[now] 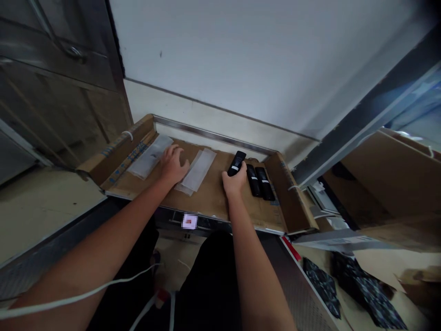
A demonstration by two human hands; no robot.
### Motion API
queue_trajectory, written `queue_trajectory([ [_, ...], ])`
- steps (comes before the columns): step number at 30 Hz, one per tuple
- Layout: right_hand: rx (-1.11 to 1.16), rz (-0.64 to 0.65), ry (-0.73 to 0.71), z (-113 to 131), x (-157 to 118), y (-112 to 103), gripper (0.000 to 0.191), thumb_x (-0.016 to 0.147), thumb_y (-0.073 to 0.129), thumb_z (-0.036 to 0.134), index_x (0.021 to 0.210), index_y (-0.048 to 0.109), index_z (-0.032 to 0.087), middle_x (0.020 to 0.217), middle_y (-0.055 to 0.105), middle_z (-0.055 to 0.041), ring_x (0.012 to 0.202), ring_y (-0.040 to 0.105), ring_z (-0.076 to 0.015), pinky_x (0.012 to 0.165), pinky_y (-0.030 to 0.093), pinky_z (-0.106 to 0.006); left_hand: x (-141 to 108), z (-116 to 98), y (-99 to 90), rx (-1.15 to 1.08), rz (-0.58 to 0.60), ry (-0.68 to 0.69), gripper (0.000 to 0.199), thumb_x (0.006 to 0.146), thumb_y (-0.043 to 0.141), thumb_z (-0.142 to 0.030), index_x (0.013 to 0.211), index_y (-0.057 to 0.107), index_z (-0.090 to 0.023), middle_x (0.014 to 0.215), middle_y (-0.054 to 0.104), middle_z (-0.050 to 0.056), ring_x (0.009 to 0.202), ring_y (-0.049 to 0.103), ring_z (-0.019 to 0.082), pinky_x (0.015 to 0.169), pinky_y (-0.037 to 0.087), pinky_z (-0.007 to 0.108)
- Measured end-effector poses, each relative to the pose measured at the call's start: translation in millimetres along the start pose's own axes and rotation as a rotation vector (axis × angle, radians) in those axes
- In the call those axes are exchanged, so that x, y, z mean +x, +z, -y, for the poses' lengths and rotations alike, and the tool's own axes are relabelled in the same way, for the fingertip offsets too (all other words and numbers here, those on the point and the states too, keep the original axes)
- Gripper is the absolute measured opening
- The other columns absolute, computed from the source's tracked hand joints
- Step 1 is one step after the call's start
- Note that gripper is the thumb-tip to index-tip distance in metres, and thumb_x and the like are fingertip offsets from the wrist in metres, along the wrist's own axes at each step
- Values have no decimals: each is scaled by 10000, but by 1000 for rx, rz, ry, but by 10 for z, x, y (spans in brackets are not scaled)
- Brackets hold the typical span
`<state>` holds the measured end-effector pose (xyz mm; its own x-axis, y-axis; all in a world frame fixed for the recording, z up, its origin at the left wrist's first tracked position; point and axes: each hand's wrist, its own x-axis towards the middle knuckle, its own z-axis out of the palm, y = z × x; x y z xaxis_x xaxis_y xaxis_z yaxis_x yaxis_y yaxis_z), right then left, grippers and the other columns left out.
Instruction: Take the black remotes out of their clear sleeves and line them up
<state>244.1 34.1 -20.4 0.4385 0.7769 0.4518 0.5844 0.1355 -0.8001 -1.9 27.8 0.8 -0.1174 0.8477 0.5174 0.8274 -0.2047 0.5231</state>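
Observation:
My right hand is closed around the lower end of a black remote control, which tilts upward and carries a white label. Two more black remote controls, a left one and a right one, lie side by side just right of that hand. My left hand hovers at the right edge of a stack of thin translucent sleeves, its fingers curved and thumb apart, nothing visible in it. Between my hands lie a few more translucent sleeves, overlapping on the cardboard.
The work surface is a cardboard-lined tray with raised flaps at left and right. A white wall rises behind it. A white cable crosses at lower left. Cardboard boxes and dark wrapped bundles stand at right.

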Motion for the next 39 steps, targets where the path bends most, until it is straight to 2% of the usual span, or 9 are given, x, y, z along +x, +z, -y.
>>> queue_trajectory([
  [4, 16, 21, 15, 41, -6, -29, 884, 658, 659, 260, 1486, 406, 78, 1408, 529, -230, 1306, 512, -359, 1139, 377, -516, -68, 31, -64, 190, -40, -121, 509, 886, 586, -367, 1343, 547, -146, 1607, 362, 220, 1540, 172, 435, 1221, 104, 679],
  [7, 22, 36, 27, 57, -13, -43, 872, 660, 658, 255, 1478, 418, 70, 1420, 528, -234, 1311, 514, -361, 1143, 375, -510, -90, 97, -55, 239, 45, -164, 549, 901, 550, -442, 1351, 553, -127, 1554, 447, 240, 1531, 165, 484, 1186, 89, 732],
  [11, 32, 46, 13, 61, -21, -44, 845, 671, 658, 252, 1464, 427, 73, 1426, 530, -231, 1313, 516, -357, 1149, 367, -510, -84, 136, -34, 233, 79, -161, 558, 915, 507, -470, 1349, 556, -122, 1545, 463, 240, 1533, 182, 465, 1199, 88, 705],
  [18, 20, 26, -9, 1, -12, 2, 812, 675, 662, 249, 1441, 435, 105, 1405, 557, -203, 1294, 538, -327, 1139, 384, -483, -65, 111, -51, 295, 135, -160, 548, 936, 463, -436, 1313, 558, -50, 1491, 491, 270, 1454, 378, 388, 1216, 261, 523],
  [26, -32, 32, -18, -3, -17, 12, 768, 696, 660, 260, 1419, 457, 98, 1384, 584, -201, 1260, 568, -322, 1115, 410, -463, -37, 84, -71, 265, 176, -69, 467, 935, 463, -378, 1275, 592, -85, 1354, 591, 227, 1329, 508, 354, 1146, 387, 475],
  [29, -47, 39, -9, -3, -14, 8, 764, 700, 663, 266, 1418, 455, 107, 1374, 589, -199, 1249, 573, -321, 1104, 419, -464, -41, 37, -138, 211, 66, 6, 419, 924, 473, -297, 1294, 593, -144, 1461, 536, 166, 1412, 435, 310, 1211, 316, 462],
  [33, -35, 55, 0, -4, -8, 6, 768, 704, 661, 262, 1423, 447, 93, 1366, 590, -207, 1242, 577, -320, 1098, 426, -461, -67, -4, -213, 312, -77, -166, 444, 873, 534, -272, 1288, 586, -120, 1478, 512, 204, 1451, 363, 390, 1219, 226, 603],
  [37, -25, 50, -12, -8, -12, 14, 750, 706, 660, 260, 1410, 459, 98, 1373, 585, -205, 1249, 572, -315, 1110, 417, -460, -137, -89, -211, 245, 101, -106, 458, 892, 498, -270, 1318, 565, -116, 1321, 619, 204, 1244, 570, 358, 1075, 429, 503],
  [39, -18, 52, -21, -9, -15, 17, 744, 708, 657, 261, 1409, 458, 110, 1371, 587, -198, 1247, 573, -310, 1107, 419, -456, -192, -149, -230, 191, 123, -48, 450, 908, 480, -271, 1332, 562, -142, 1312, 629, 177, 1213, 594, 335, 1026, 465, 461],
])
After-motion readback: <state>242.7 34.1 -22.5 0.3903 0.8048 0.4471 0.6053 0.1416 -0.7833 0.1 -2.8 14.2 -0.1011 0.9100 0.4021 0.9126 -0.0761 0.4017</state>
